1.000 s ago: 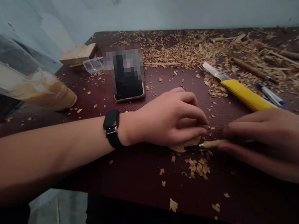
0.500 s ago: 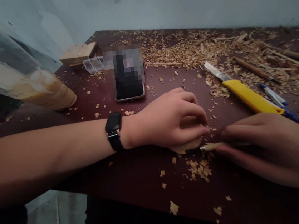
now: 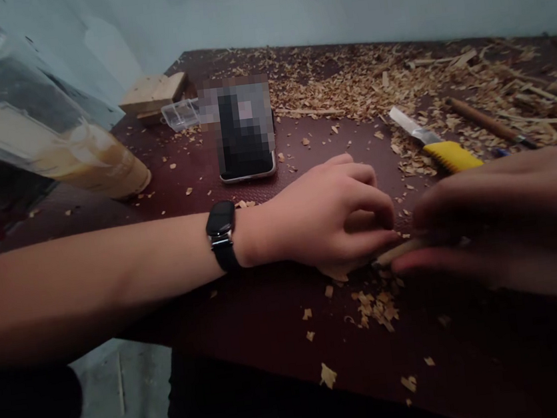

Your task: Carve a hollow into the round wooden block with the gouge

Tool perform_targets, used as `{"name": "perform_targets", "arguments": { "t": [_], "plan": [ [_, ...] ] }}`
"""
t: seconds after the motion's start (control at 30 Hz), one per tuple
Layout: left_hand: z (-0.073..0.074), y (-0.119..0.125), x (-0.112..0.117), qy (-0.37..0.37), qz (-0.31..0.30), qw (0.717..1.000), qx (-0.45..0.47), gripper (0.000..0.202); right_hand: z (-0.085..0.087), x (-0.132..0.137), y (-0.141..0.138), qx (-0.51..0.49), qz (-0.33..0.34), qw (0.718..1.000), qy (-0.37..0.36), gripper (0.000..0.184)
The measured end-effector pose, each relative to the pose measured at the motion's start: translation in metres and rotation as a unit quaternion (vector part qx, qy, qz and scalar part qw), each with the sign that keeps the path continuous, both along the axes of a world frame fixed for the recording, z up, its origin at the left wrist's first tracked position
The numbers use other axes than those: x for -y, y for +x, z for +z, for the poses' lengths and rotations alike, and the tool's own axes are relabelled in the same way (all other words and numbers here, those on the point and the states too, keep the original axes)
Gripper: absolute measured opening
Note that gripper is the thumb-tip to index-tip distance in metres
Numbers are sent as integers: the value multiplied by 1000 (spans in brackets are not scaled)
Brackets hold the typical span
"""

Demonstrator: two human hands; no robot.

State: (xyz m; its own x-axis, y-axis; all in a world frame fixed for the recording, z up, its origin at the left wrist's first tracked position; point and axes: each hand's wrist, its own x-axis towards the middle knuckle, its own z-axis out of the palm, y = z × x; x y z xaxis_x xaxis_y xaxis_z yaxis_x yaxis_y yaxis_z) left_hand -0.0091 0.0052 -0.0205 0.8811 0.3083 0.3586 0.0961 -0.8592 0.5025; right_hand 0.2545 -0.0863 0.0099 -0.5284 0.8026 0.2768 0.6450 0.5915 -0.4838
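Note:
My left hand [image 3: 327, 217] rests on the dark red table with its fingers curled down over a pale, thin piece of wood [image 3: 335, 273]. Only the lower edge of that piece shows under the palm. Close by on the right, my right hand [image 3: 502, 227] is closed on a slim wooden-handled tool [image 3: 400, 251], its end pointing at the left fingertips. Motion blurs this hand, and the tool's far end is hidden in it. Just beyond lies a yellow-handled knife [image 3: 453, 156], partly covered by the right hand.
Wood shavings [image 3: 335, 92] cover the back of the table [image 3: 284, 342], with a small heap [image 3: 378, 308] near the front. A phone [image 3: 247, 155], clear plastic case [image 3: 182, 114], wood blocks [image 3: 154, 92] and drink cup [image 3: 97, 162] stand leftward. A brown-handled tool [image 3: 487, 119] lies back right.
My right hand has moved up and forward with the tool, now covering part of the yellow handle and the pens. My left hand keeps its place on the wood; the view has shifted slightly.

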Motion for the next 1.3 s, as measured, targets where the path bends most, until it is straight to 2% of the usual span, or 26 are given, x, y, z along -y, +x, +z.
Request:
{"name": "perform_targets", "arguments": {
  "t": [0.03, 0.07, 0.2, 0.27, 0.33, 0.4, 0.53, 0.6, 0.67, 0.73, 0.8, 0.87, 0.97, 1.03, 1.13, 1.3],
  "plan": [
    [-2, 0, -1, 2, -4, 1000, 6, 35, 3, -2, -2, -30, 23, 999, 2, 32],
    [-4, 0, -2, 4, -8, 1000, 16, 35, 4, -3, -6, -67, 5, 998, 0, 31],
    [-13, 1, -6, 15, -3, 996, 86, 36, 7, -8, -24, -215, -117, 969, -8, 38],
    [-16, 2, -7, 2, 3, 995, 103, 37, 9, -11, -37, -266, -161, 950, -40, 43],
    [-18, 3, -8, -30, 8, 994, 105, 36, 11, -14, -49, -331, -158, 926, -91, 46],
    [-20, 5, -11, -67, 15, 990, 123, 40, 14, -16, -60, -382, -123, 909, -117, 45],
    [-23, 7, -15, -130, 30, 969, 208, 46, 26, -20, -75, -362, -112, 923, -59, 42],
    [-19, 8, -13, -200, 42, 942, 266, 37, 35, -24, -79, -354, -118, 927, -35, 38],
    [-11, 9, -9, -309, 63, 897, 310, 31, 41, -31, -82, -376, -102, 920, -39, 36],
    [0, 11, -4, -428, 83, 833, 342, 33, 41, -40, -82, -409, -78, 908, -52, 39],
    [10, 13, 0, -523, 92, 765, 363, 37, 37, -48, -83, -428, -56, 897, -94, 43],
    [18, 16, 1, -591, 109, 718, 352, 44, 31, -52, -84, -434, -46, 890, -133, 41],
    [23, 20, 3, -639, 142, 690, 308, 58, 25, -51, -88, -452, -47, 881, -133, 42],
    [24, 24, 5, -659, 152, 671, 304, 59, 23, -49, -93, -473, -58, 870, -128, 50],
    [25, 29, 8, -690, 129, 645, 302, 47, 18, -45, -101, -509, -62, 849, -131, 63],
    [23, 27, 7, -686, 89, 631, 351, 46, 2, -44, -113, -535, -17, 822, -195, 67]
  ]
}}
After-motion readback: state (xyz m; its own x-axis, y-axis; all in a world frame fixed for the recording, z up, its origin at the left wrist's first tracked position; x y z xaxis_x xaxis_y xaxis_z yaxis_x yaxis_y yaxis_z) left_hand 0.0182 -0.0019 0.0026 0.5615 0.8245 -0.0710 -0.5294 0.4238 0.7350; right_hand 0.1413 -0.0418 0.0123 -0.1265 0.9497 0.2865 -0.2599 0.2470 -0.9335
